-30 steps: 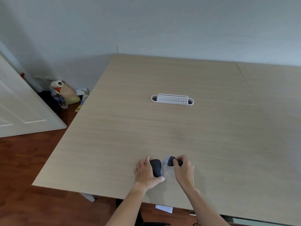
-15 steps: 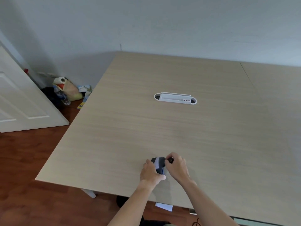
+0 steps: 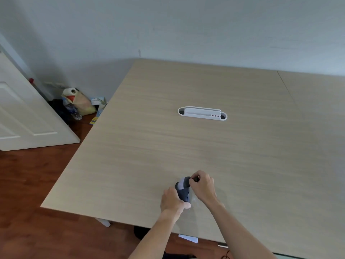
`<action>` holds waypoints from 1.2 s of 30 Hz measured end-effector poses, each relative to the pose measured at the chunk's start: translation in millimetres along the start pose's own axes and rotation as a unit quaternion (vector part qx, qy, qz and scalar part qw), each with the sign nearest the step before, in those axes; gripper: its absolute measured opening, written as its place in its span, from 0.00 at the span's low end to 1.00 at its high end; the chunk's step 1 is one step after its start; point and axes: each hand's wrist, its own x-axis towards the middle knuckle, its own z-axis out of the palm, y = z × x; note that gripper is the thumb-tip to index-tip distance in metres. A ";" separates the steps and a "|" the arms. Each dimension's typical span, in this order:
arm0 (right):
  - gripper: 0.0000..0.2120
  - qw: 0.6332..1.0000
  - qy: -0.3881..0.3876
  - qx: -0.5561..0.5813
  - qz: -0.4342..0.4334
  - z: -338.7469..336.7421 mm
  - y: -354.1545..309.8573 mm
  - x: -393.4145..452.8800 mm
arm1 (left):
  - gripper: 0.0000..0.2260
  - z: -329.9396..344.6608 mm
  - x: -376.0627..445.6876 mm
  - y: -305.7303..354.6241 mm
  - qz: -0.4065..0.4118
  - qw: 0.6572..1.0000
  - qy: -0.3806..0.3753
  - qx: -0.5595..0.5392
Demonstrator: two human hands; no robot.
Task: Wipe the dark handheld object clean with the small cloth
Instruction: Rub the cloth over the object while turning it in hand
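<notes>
The dark handheld object [image 3: 184,194], rounded like a computer mouse, sits near the table's front edge. My left hand [image 3: 170,201] grips it from the left and below. A small pale cloth [image 3: 180,185] lies over its far end. My right hand [image 3: 203,186] is closed on the cloth at the object's upper right, fingertips pinched together against it. Much of the cloth is hidden by my right hand's fingers.
A white cable-port insert [image 3: 202,113] is set into the wooden table [image 3: 186,146] at mid-depth. A seam [image 3: 287,92] splits the table at right. On the floor at left are a white door [image 3: 28,124] and a pile of bags and bottles [image 3: 78,103].
My right hand has moved left, bringing the cloth from beside the dark object onto it. Both hands have come together and shifted slightly toward the right.
</notes>
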 end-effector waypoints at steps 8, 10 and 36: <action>0.03 0.998 -0.033 0.044 -0.011 4.1 -0.9 0.2 | 0.26 1.0 0.2 0.6 0.000 1.000 -0.002 -0.009; 0.04 0.999 -0.035 0.012 -0.005 5.9 2.0 0.5 | 0.25 2.5 -0.5 0.2 0.001 1.000 0.006 -0.007; 0.02 0.998 0.007 0.066 0.019 -4.3 22.4 -3.8 | 0.20 3.1 0.9 -3.2 -0.002 1.000 0.019 -0.012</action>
